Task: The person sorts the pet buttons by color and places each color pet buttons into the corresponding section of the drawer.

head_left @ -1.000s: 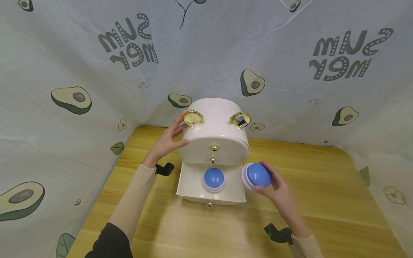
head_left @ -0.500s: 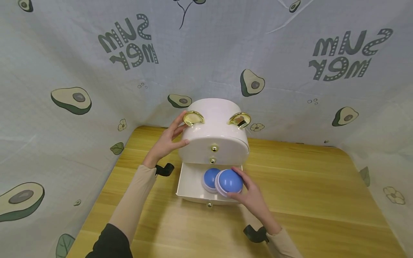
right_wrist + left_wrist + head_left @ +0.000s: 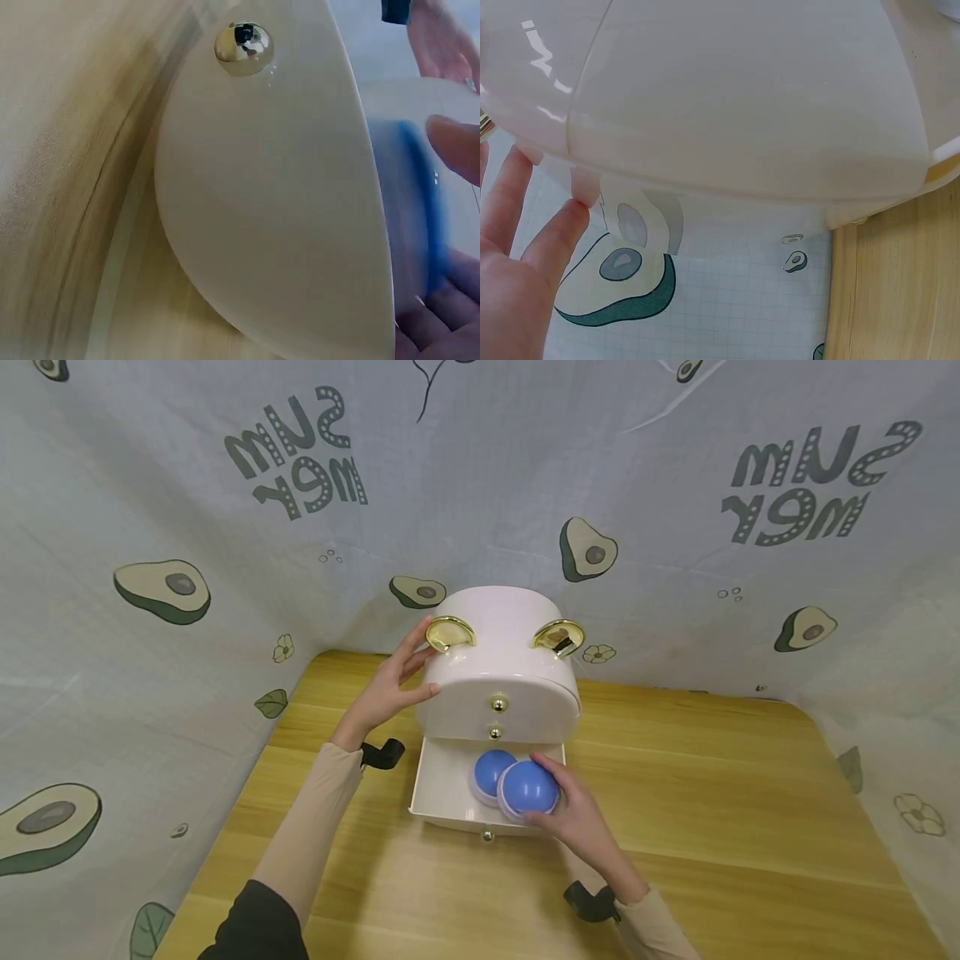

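Note:
My right hand [image 3: 581,822] holds a round blue-domed piece [image 3: 529,787] with a pale rim, like a large push button, inside the pulled-out drawer [image 3: 442,793]. Behind and left of it, a matching blue-domed piece [image 3: 492,771] sits in the drawer, partly covered. In the right wrist view, the blurred blue-domed piece [image 3: 409,210] shows past the drawer front [image 3: 262,187], between thumb and fingers. My left hand [image 3: 386,693] rests with extended fingers against the left side of the white storage box [image 3: 498,635]. Up close, the left hand [image 3: 525,255] shows fingertips at the box's glossy wall [image 3: 742,97].
Gold ear-shaped trims [image 3: 450,633] stand on the box's top. Gold round knobs [image 3: 498,703] mark the upper fronts, and another knob [image 3: 244,46] is on the open drawer. The wooden table [image 3: 712,793] meets an avocado-print cloth [image 3: 480,468] behind and at the sides.
My right hand has carried the blue-domed piece left from beside the drawer into it, then slightly lower, overlapping the other one. My left hand has stayed on the box.

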A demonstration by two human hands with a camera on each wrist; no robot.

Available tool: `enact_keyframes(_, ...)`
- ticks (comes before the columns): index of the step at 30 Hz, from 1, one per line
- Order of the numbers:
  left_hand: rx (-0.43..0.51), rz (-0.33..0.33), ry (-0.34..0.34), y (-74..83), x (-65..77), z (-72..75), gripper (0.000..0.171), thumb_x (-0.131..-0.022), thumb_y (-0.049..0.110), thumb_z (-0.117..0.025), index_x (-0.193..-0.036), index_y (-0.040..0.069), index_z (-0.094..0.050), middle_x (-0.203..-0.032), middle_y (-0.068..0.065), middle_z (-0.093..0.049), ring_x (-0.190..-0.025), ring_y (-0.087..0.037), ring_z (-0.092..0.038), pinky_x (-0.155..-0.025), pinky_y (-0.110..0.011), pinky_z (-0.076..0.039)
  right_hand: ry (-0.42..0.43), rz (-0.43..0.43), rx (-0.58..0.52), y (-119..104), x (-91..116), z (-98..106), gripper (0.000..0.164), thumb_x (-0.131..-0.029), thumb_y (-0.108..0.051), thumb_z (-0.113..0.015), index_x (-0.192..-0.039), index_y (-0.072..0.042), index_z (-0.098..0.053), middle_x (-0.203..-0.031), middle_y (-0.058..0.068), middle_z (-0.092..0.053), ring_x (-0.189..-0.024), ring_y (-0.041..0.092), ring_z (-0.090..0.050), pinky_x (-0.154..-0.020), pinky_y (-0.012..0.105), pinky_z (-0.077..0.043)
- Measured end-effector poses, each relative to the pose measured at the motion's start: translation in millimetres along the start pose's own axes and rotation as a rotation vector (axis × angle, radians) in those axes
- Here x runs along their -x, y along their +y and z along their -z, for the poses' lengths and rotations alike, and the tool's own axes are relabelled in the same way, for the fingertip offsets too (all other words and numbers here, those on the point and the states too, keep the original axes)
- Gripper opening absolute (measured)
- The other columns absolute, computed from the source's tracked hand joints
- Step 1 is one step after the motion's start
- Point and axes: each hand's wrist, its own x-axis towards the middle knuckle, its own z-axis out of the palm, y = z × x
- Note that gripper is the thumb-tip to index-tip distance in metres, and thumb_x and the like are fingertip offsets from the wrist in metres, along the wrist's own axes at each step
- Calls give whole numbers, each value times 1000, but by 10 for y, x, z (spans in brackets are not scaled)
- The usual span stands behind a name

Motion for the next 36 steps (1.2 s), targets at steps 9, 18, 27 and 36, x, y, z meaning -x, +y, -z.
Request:
enact_keyframes(9, 6, 9, 1, -36, -5, 0, 88, -87, -8, -62, -155, 10, -10, -156, -16, -18, -136, -32, -33, -113, -44, -22, -22, 62, -13, 11, -43, 26, 73, -76, -4, -79, -141, -8, -46, -141, 13, -48, -132, 36, -38, -105, 60, -28)
enact_keyframes(18, -5, -27, 11, -295, -35, 30, 91, -88, -5, -65, -155, 26, -12, -156, -6, -21, -136, -24, -36, -113, -40, -23, -27, 79, -170, 24, -20, 28, 61, -83, 3, -71, -139, -2, -46, -141, 16, -47, -133, 30, -37, -111, 35, -28)
enact_keyframes(27, 3, -13, 14, -239, -29, 26, 91, -87, -8, -63, -156, 21, -11, -156, -9, -19, -136, -27, -34, -113, -42, -22, -4, 205, -406, -145, 132, 99, 43, -88, 13, -57, -131, 8, -50, -127, 28, -54, -121, 15, -52, -102, 24, -38)
enact_keyframes(36, 17, -7, 4, -110, -8, 6, 88, -88, -7, -62, -155, 15, -10, -156, -15, -17, -137, -32, -32, -113, -47, -21, -239, 283, -461, -145, 372, -97, 38, -93, 13, -49, -131, 12, -47, -121, 31, -56, -115, 27, -57, -96, 35, -47)
